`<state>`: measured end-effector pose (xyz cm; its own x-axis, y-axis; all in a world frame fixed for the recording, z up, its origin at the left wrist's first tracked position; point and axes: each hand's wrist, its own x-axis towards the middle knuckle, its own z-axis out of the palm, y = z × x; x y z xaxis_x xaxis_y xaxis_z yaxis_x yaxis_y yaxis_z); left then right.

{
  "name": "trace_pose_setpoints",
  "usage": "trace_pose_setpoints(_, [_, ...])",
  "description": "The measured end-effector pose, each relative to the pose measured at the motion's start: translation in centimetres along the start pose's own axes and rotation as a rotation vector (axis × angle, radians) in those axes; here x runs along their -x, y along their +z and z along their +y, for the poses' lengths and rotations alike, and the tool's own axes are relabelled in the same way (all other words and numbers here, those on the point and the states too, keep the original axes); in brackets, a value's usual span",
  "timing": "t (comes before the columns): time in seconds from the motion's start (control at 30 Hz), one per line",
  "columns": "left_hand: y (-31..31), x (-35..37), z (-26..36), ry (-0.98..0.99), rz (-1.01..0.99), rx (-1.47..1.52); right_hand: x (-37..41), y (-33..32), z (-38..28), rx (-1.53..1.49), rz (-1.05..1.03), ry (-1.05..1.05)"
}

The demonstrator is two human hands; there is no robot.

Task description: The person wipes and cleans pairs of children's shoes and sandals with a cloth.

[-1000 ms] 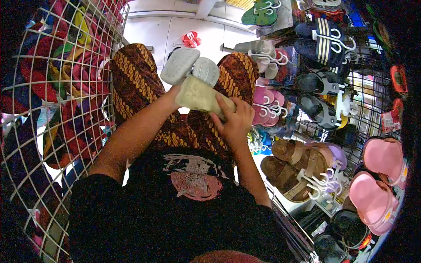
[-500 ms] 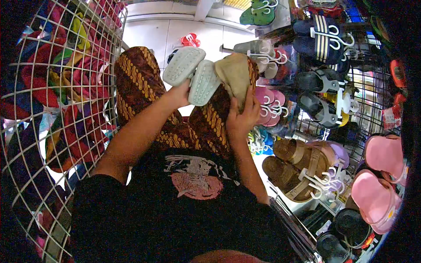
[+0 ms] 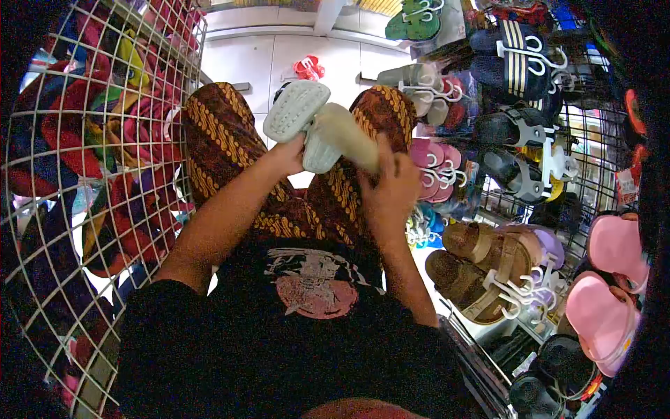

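A pair of off-white sandals [image 3: 296,110] is held above my lap, their stitched-looking, ridged soles turned toward me. My left hand [image 3: 293,155] is closed around them from below, and its fingers are partly hidden behind the soles. My right hand [image 3: 392,185] grips a beige cloth [image 3: 354,143], smeared by motion, that lies across the upper part of the right-hand sole. Beneath both hands are my knees in brown and yellow patterned trousers [image 3: 220,133].
On the left rises a wire mesh basket [image 3: 105,112] full of colourful items. Sandals on white hangers line the right side, including striped navy slides [image 3: 513,63], brown sandals [image 3: 481,258] and pink clogs [image 3: 600,314]. A red item [image 3: 308,68] lies on the tiled floor ahead.
My right hand has swung the beige cloth from over my right knee leftward onto the right-hand sole. My left hand keeps its hold on the sandals, nearly still.
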<state>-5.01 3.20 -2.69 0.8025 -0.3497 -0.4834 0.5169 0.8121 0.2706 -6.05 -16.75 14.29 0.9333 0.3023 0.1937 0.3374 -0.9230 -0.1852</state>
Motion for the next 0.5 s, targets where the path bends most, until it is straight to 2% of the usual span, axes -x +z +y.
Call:
trace_pose_setpoints(0.03, [-1.1, 0.0, -0.3, 0.041, -0.083, 0.013, 0.6, -0.1, -0.4, 0.018, -0.092, -0.055])
trace_pose_setpoints(0.1, [-3.0, -2.9, 0.8, 0.184, -0.377, -0.520, 1.8, -0.3, -1.2, 0.060, -0.277, -0.167])
trace_pose_setpoints(0.13, [-2.6, -2.4, 0.4, -0.014, -0.046, -0.180, 1.9, -0.7, -1.5, 0.078, -0.298, -0.252])
trace_pose_setpoints(0.23, [-2.7, -2.5, -0.2, -0.085, -0.011, 0.062, 0.8, -2.2, -0.9, -0.062, -0.179, -0.099])
trace_pose_setpoints(0.27, [-2.3, -2.2, -0.4, -0.062, -0.002, 0.040, 0.5, -1.7, 0.0, -0.052, -0.059, -0.045])
trace_pose_setpoints(0.37, [4.8, 2.0, 1.1, -0.058, 0.104, -0.070, -1.0, -2.7, 0.2, 0.029, -0.005, 0.001])
trace_pose_setpoints(0.4, [5.8, 2.5, 1.4, -0.065, 0.148, -0.116, -0.8, -2.3, 0.2, 0.068, -0.125, -0.022])
trace_pose_setpoints(0.5, [4.3, 1.4, 1.8, -0.216, 0.326, -0.093, 0.8, -0.9, -0.3, 0.074, -0.389, -0.272])
